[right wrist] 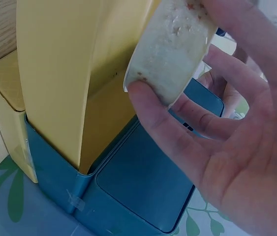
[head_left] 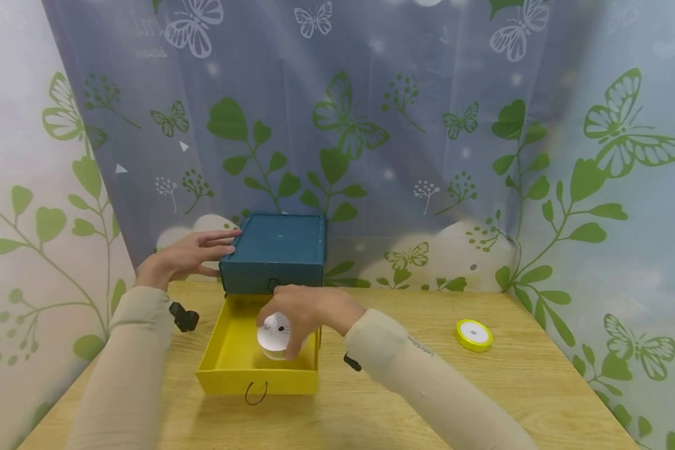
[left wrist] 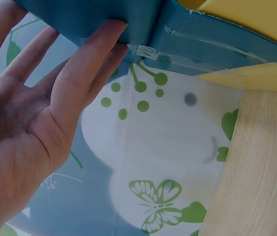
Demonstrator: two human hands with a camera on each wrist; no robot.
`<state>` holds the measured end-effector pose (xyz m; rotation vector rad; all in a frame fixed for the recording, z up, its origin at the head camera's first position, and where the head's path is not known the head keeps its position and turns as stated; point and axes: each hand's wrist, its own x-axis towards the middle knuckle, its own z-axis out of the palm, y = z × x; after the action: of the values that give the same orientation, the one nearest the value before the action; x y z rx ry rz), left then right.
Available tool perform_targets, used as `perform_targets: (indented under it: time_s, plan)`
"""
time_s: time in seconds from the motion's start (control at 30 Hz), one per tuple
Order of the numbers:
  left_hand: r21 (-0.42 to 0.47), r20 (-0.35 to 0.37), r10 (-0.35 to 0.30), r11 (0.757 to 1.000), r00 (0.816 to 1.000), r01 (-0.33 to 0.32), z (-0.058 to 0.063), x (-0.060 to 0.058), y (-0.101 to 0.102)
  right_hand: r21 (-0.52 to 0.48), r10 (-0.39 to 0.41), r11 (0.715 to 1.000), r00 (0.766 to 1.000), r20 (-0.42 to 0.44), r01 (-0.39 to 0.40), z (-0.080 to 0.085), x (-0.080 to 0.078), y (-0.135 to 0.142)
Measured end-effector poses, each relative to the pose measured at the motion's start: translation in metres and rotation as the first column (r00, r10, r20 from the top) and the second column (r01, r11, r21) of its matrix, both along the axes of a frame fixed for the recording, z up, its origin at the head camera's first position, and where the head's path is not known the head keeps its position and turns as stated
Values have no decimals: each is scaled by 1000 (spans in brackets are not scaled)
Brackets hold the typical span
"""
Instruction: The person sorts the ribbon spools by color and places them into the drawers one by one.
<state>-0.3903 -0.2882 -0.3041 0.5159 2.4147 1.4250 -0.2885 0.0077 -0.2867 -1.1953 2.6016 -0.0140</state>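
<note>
My right hand [head_left: 312, 307] grips a white ribbon spool [head_left: 271, 339] by its edges, thumb on one side and fingers on the other. The spool is over the pulled-out yellow drawer [head_left: 225, 382]; in the right wrist view its pale wound band [right wrist: 170, 54] has small reddish specks. Behind the drawer stands a blue drawer box [head_left: 281, 240] with a dark ring pull on its front. My left hand [head_left: 194, 253] has its fingers extended against the box's left side. In the left wrist view, fingertips [left wrist: 116, 29] rest at the blue wall [left wrist: 143, 24].
A yellow ribbon spool [head_left: 474, 335] with a white face lies flat on the right of the wooden table [head_left: 405, 387]. Patterned curtains [head_left: 405, 144] enclose the back and sides. A dark cord loop [head_left: 255, 394] hangs from the drawer front. Clear tape patches [right wrist: 74, 200] show on the box.
</note>
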Motion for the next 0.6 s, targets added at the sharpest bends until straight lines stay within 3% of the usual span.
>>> perform_targets:
  time_s: [0.6]
  plan:
    - [-8, -14, 6, 1000, 1000, -6, 0, 1, -1, 73, 72, 995, 996, -56, -68, -3, 3, -24]
